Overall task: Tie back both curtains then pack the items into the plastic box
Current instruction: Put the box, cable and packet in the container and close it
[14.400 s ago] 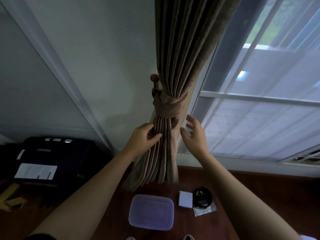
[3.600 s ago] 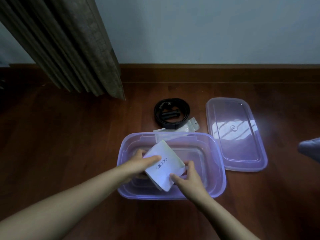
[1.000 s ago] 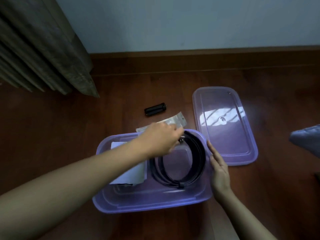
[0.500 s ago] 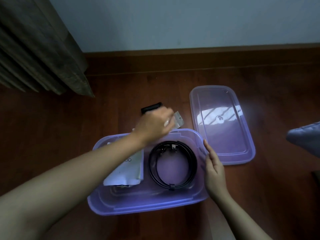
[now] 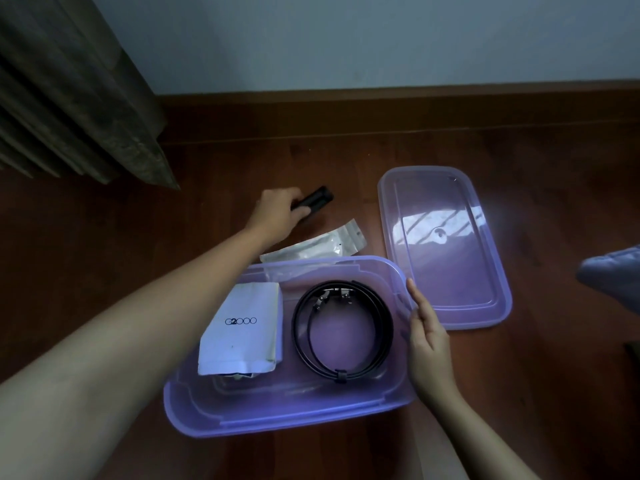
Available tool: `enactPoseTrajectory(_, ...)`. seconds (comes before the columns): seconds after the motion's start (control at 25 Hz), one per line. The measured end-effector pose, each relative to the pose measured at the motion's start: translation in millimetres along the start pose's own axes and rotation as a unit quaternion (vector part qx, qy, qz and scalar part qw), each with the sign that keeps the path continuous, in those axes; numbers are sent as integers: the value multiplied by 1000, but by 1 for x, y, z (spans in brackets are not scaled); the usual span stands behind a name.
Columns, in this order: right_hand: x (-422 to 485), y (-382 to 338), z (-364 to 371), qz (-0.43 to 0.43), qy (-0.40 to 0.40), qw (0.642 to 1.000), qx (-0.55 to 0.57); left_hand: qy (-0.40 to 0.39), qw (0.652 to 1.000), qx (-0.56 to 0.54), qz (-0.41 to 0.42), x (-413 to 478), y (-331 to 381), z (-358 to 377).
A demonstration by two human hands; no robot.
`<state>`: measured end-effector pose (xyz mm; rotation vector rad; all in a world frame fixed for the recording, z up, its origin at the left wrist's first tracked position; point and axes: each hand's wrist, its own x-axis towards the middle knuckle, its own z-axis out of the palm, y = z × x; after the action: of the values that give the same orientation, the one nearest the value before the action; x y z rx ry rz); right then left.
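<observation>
The translucent purple plastic box (image 5: 363,408) sits open on the dark red-brown wooden floor (image 5: 104,271), near the wall side, with packing seemingly more than half done. At the far left a brown pleated curtain (image 5: 69,88) hangs to the floor; whether it is tied back cannot be told from here. The left hand (image 5: 277,214) reaches past the box's far edge and closes its fingers on a small black oblong object (image 5: 317,199) lying on the floor. Just right of that, a clear plastic zip bag (image 5: 318,247) lies on the floor against the box's far rim. Both appear yet to go in.

Inside the box, a white flat pouch printed G2000 (image 5: 242,330) rests in the left half and a coiled black belt (image 5: 343,329) lies in the right half. The right hand (image 5: 427,337) rests open-fingered against the box's right wall, steadying it. Beside the box to the right, the purple plastic lid (image 5: 446,258) lies on the floor, waiting to be fitted.
</observation>
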<state>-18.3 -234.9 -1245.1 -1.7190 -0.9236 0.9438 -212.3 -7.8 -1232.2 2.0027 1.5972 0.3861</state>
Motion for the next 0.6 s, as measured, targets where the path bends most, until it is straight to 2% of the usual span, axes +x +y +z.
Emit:
enactPoseTrajectory(0.08,0,-2,1,-3,-7,1000,3,-15,980,-168,105,-17,21,-17)
enactPoseTrajectory(0.12,1,-3,1,-1,-13,1000,1,-47,962,-186,194,-28,31,-24)
enactPoseTrajectory(0.2,1,-5,1,5,-14,1000,-12,-124,913,-112,371,-50,40,-24)
enactPoseTrajectory(0.28,1,-3,1,-2,-7,1000,-12,-189,866,-13,463,-70,36,-2)
enactPoseTrajectory(0.36,0,-1,1,-5,-2,1000,-6,-235,834,116,485,-87,32,26)
enactPoseTrajectory(0.44,-1,-2,0,-2,-2,1000,-10,-291,809,266,436,-94,35,41)
enactPoseTrajectory(0.48,-1,-2,0,0,-4,1000,-12,-310,804,285,420,-96,37,42)
enactPoseTrajectory(0.52,-1,-4,0,-2,-8,1000,-10,-308,812,258,423,-94,39,38)
enactPoseTrajectory(0.6,0,-4,0,-5,-15,1000,-7,-190,874,100,437,-82,42,27)
